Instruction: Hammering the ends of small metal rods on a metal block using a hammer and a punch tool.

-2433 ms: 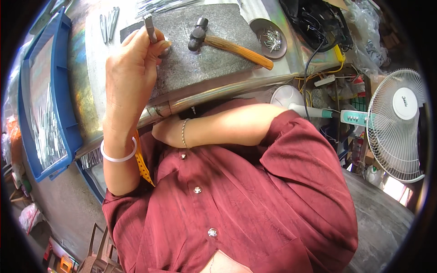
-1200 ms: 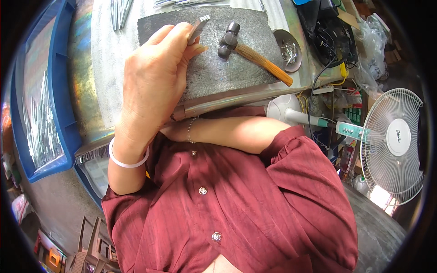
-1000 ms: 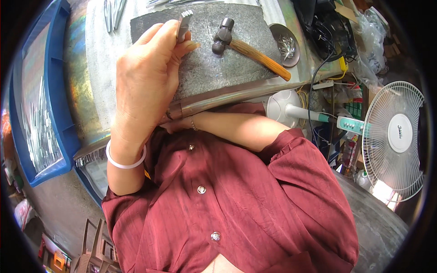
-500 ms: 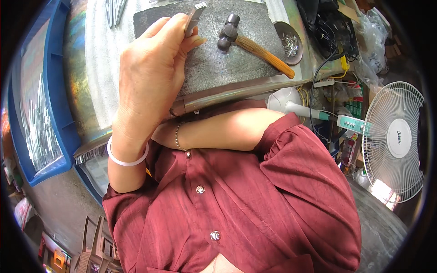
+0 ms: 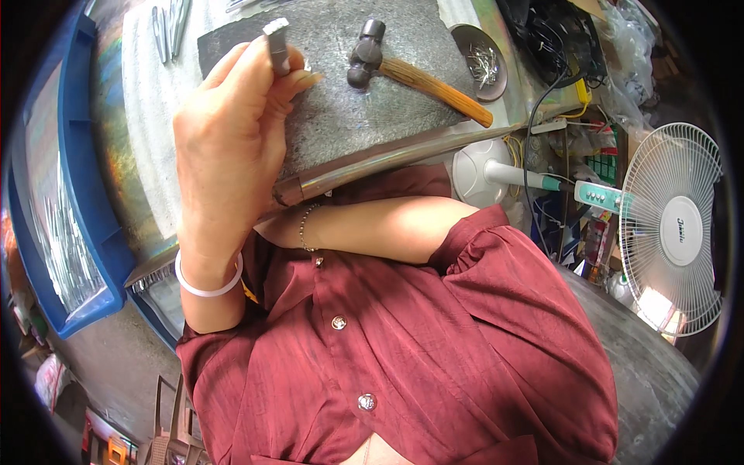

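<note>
My left hand [image 5: 229, 147], with a white bangle at its wrist, is raised over the left part of a dark flat slab [image 5: 349, 128]. Its fingers pinch a short bundle of flat grey metal strips [image 5: 277, 50], whose pale ends point up. My right forearm lies across my body. The right hand [image 5: 271, 230] is mostly covered by my left wrist, so its fingers cannot be seen. A ball-peen hammer [image 5: 434, 89] with a wooden handle rests on the slab, right of my left hand. Beside it stands a round dish [image 5: 465, 36] with small shiny metal bits.
At the left a blue tray [image 5: 87, 182] holds many thin metal strips. More slim metal pieces [image 5: 177, 31] lie on the white sheet at the far left. The table's metal edge [image 5: 372, 161] runs before me. A fan [image 5: 670, 225] stands right, near black cables [image 5: 535, 39].
My left hand, still gripping the strips, appears further left. The slab, hammer and dish also appear shifted left and slightly up, as the view has turned. The right arm stays folded.
</note>
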Available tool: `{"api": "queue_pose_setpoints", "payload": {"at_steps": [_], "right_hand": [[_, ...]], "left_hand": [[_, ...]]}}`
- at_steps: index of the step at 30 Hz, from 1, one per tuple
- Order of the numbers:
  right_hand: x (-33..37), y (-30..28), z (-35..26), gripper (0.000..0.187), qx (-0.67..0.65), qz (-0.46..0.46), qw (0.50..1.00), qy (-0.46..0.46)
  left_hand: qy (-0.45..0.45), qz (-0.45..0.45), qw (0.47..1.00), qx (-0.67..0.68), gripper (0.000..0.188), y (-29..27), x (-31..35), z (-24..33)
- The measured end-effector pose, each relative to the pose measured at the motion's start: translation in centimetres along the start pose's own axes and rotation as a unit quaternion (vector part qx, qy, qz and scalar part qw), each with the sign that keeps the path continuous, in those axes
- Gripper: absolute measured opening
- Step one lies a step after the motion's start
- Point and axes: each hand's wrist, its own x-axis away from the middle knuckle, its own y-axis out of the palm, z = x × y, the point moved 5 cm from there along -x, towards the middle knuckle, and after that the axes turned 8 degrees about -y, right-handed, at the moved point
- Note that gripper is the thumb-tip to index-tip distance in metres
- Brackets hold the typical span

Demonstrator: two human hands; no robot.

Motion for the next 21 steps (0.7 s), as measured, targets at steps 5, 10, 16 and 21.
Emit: {"api": "queue_pose_setpoints", "payload": {"at_steps": [5, 10, 16, 21], "right_hand": [[0.2, -0.3, 0.1, 0.035, -0.022, 0.003, 1.0, 0.015], [-0.6, -0.9, 0.2, 0.035, -0.038, 0.007, 0.999, 0.034], [-0.5, -2.3, -0.5, 0.034, -0.044, 0.011, 0.998, 0.032], [-2.6, -1.4, -4.1, 0.034, -0.047, 0.035, 0.997, 0.046]], "left_hand": [[-0.018, -0.006, 1.0, 0.01, 0.013, 0.1, -0.1, 0.1], [-0.003, 0.006, 0.999, 0.035, 0.012, 0.3, -0.3, 0.3], [-0.002, 0.006, 1.0, 0.018, 0.013, 0.0, -0.1, 0.4], [-0.001, -0.007, 1.0, 0.008, 0.012, 0.3, -0.2, 0.6]]}}
